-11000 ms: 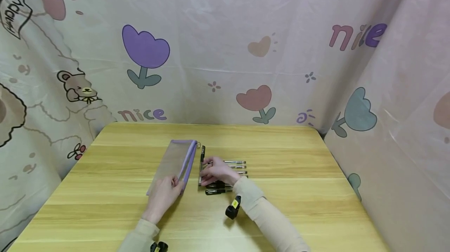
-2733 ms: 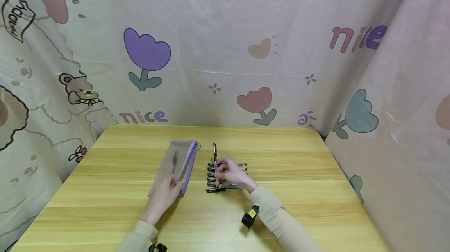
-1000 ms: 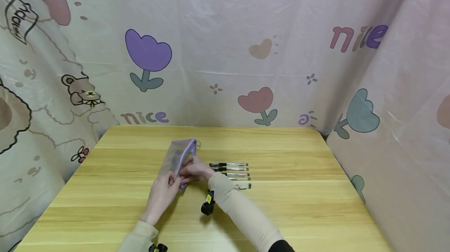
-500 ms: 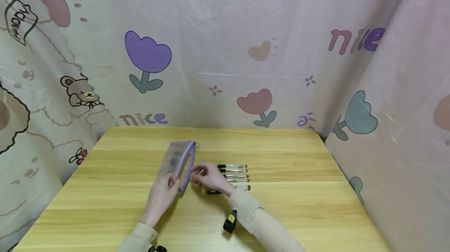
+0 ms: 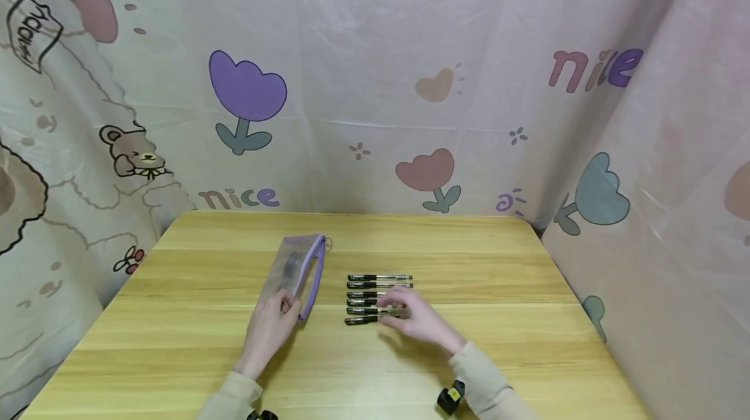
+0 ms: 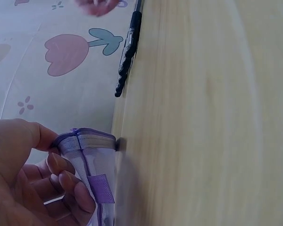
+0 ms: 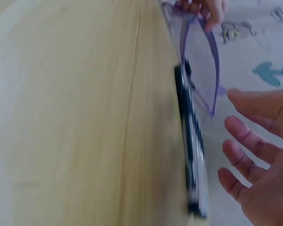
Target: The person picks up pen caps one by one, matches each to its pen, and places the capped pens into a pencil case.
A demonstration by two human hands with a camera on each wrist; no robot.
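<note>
A see-through mesh pencil case with purple trim lies left of centre, its zipped mouth gaping toward the right. Dark shapes of pens show through its mesh. My left hand pinches the near edge of the mouth between thumb and fingers, as the left wrist view also shows at the purple rim. To the right, several black-capped gel pens lie in a row with caps toward the case. Above the near pens hovers my right hand, fingers spread and holding nothing; in the right wrist view its fingers stand apart from the pens.
The wooden table stretches around the case and pens. A printed curtain hangs behind and along both sides. Black wrist cameras sit on both sleeves. A small ring hangs from the zip's far end.
A pen the right hand held upright earlier is now gone from it, after that hand reached into the case mouth. The right hand has since moved right, over the pens. The left hand stays put.
</note>
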